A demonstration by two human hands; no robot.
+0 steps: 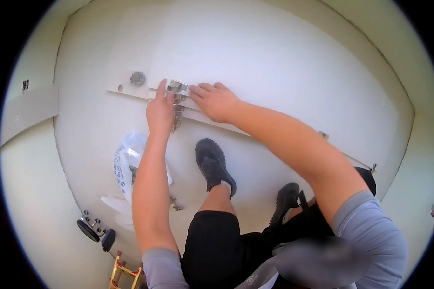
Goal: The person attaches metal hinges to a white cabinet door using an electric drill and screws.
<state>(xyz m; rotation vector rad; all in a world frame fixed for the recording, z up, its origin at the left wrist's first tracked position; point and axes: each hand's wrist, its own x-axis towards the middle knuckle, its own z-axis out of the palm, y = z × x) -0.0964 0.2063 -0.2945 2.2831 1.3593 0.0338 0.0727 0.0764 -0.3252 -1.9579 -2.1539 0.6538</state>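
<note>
Long white panels (193, 113) lie overlapped in front of me, with metal hinges along them. One silvery hinge (178, 85) sits on a panel between my two hands. My left hand (160, 111) is beside its left side, index finger stretched forward and another finger close to the hinges below. My right hand (216, 102) rests low over the panel, fingers extended, the fingertips at the hinge's right edge. More hinges (177, 115) are lined up just right of my left wrist, partly covered by it. Neither hand visibly grasps anything.
A round grey clump of small pieces (138, 78) lies near a panel hole (120, 88). A clear plastic bag (125, 159) and loose metal parts (176, 204) are left of my foot. A black disc (88, 231) and a yellow ladder (125, 272) stand lower left.
</note>
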